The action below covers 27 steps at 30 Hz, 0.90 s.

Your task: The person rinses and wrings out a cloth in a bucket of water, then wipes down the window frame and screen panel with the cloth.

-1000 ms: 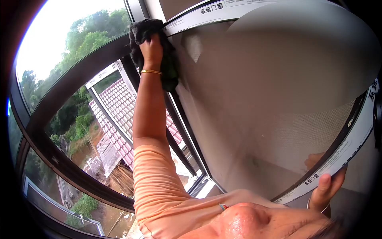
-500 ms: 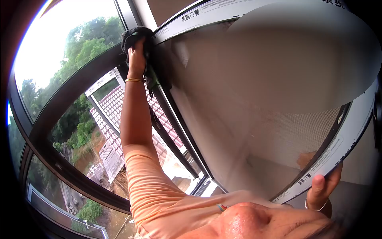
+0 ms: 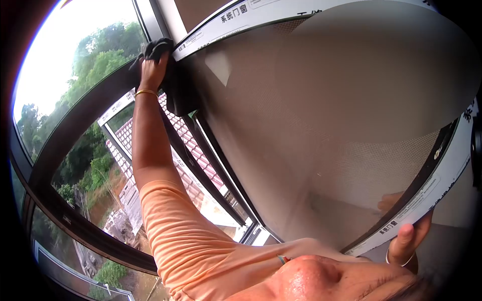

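Note:
My left hand (image 3: 152,70) is raised at the upper left, its fingers closed and mostly covered by a dark cloth (image 3: 182,95). The cloth lies against the dark window frame (image 3: 95,98), and part of it hangs down beside the wrist. At the lower right, my right hand (image 3: 404,246) grips the edge of an open mesh screen sash (image 3: 321,165), thumb on the near face; its other fingers are partly hidden behind the edge. White printed protective tape (image 3: 419,198) covers the sash border.
A tiled roof (image 3: 188,125), trees (image 3: 103,62) and rough ground show outside the window. Another dark frame bar (image 3: 201,165) runs between my left arm and the sash. My orange sleeve (image 3: 186,220) and part of my face fill the bottom.
My left hand has shifted left along the frame with the cloth, and more cloth now hangs to its right. My right hand keeps its grip on the sash edge.

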Each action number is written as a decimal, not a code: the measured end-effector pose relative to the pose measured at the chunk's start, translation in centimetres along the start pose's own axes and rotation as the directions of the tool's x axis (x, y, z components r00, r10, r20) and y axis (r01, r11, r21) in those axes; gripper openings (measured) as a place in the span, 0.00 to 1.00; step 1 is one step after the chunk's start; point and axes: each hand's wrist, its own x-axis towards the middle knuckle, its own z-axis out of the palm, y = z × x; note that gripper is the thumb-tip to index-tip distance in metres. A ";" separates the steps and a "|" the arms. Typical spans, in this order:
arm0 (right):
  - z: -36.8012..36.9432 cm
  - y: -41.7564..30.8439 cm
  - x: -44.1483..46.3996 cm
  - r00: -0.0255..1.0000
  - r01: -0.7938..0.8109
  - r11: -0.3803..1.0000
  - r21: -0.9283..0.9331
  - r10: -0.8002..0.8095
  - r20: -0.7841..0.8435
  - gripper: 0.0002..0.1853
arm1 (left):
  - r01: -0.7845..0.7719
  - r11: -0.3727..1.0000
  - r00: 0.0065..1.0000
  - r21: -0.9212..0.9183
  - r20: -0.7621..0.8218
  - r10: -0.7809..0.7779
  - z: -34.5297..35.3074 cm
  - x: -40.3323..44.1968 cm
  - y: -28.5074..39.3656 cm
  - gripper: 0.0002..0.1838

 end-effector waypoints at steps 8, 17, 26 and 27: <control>0.2 0.0 1.7 0.980 -0.117 0.950 0.288 0.064 0.187 0.47 | 0.433 0.757 0.881 -0.490 0.054 -0.469 0.9 0.4 1.9 0.26; 1.5 1.0 3.9 0.968 -0.083 0.848 0.523 -0.057 0.246 0.36 | -0.076 0.759 0.956 -0.646 -0.265 -0.129 -2.3 1.9 14.6 0.13; 1.5 3.0 5.1 0.942 -0.073 0.799 0.596 -0.141 0.304 0.33 | -0.257 0.471 0.944 -0.844 -0.325 -0.066 -10.6 8.5 36.5 0.14; 1.7 3.3 4.9 0.948 -0.077 0.815 0.575 -0.118 0.295 0.33 | -0.285 0.400 0.954 -0.871 -0.296 0.036 -11.3 8.7 37.6 0.08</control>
